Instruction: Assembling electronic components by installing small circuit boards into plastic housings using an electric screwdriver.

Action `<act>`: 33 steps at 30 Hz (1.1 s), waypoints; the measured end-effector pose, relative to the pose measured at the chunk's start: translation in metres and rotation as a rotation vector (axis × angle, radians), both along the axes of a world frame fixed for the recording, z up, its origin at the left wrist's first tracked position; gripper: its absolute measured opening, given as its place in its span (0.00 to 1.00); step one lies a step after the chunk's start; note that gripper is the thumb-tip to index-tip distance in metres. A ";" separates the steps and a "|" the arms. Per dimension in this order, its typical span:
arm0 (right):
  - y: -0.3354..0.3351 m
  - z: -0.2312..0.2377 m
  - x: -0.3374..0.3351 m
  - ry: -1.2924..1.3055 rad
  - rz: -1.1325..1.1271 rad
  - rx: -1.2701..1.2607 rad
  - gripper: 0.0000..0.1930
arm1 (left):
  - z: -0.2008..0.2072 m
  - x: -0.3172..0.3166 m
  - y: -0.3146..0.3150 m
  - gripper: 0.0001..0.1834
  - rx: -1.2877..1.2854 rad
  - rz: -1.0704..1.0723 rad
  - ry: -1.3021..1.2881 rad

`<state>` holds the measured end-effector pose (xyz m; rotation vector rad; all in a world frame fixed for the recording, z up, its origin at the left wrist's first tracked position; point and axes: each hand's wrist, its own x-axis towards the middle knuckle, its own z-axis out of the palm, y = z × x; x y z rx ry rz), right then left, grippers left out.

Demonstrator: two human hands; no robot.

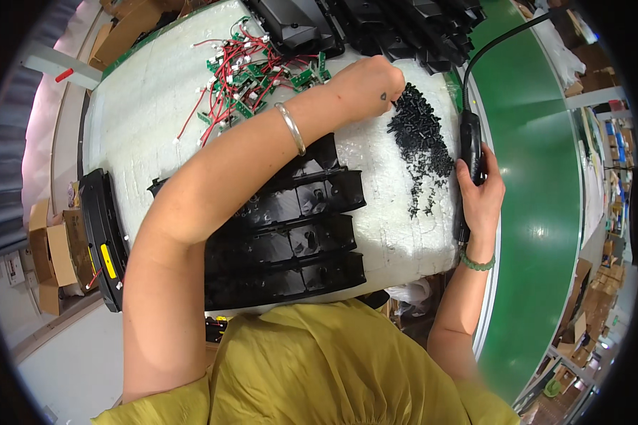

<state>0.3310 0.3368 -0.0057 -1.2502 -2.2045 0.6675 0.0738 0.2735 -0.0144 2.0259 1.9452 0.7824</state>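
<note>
Stretched across to the far right of the white foam sheet (383,234), my left hand (372,88) has its fingers curled closed at the upper edge of a heap of small black screws (420,127). Its fingertips are mostly hidden, so what they hold cannot be made out. My right hand (483,198) is wrapped around a black electric screwdriver (469,142), whose tip end points down toward me. Under my left forearm lie several black plastic housings (305,241) in a row, partly covered by the arm.
Green circuit boards with red wires (244,78) lie tangled at the far middle. Black plastic covers (404,32) are stacked behind them. A black cable (503,35) runs from the screwdriver over the green conveyor belt (539,212). At the left edge stands a black unit with a yellow label (106,248).
</note>
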 end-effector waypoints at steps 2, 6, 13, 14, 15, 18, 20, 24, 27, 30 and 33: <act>0.000 0.000 -0.004 -0.020 0.028 -0.015 0.25 | 0.014 -0.003 -0.017 0.05 0.029 0.006 -0.011; 0.018 -0.021 0.012 0.028 0.084 0.062 0.25 | 0.067 0.006 -0.091 0.08 -0.016 0.081 -0.282; 0.030 -0.015 0.012 -0.100 0.087 0.067 0.26 | 0.086 0.045 -0.267 0.06 -0.107 0.365 -0.261; 0.034 -0.017 0.012 -0.098 0.108 0.077 0.26 | 0.083 0.057 -0.285 0.08 -0.111 0.414 -0.290; 0.034 -0.018 0.012 -0.098 0.121 0.046 0.26 | 0.079 0.068 -0.297 0.09 -0.114 0.419 -0.259; 0.038 -0.018 0.015 -0.117 0.136 0.028 0.26 | 0.063 0.089 -0.315 0.11 -0.137 0.432 -0.225; 0.040 -0.020 0.017 -0.118 0.131 0.049 0.26 | 0.058 0.095 -0.315 0.13 -0.153 0.437 -0.219; 0.044 -0.022 0.019 -0.155 0.107 0.084 0.27 | 0.051 0.096 -0.314 0.12 -0.203 0.451 -0.208; 0.042 -0.023 0.018 -0.153 0.103 0.099 0.27 | 0.050 0.099 -0.312 0.12 -0.230 0.449 -0.206; 0.043 -0.021 0.018 -0.141 0.110 0.052 0.30 | 0.052 0.102 -0.310 0.11 -0.284 0.459 -0.155; 0.046 -0.021 0.020 -0.126 0.102 0.040 0.30 | 0.055 0.103 -0.310 0.12 -0.313 0.456 -0.081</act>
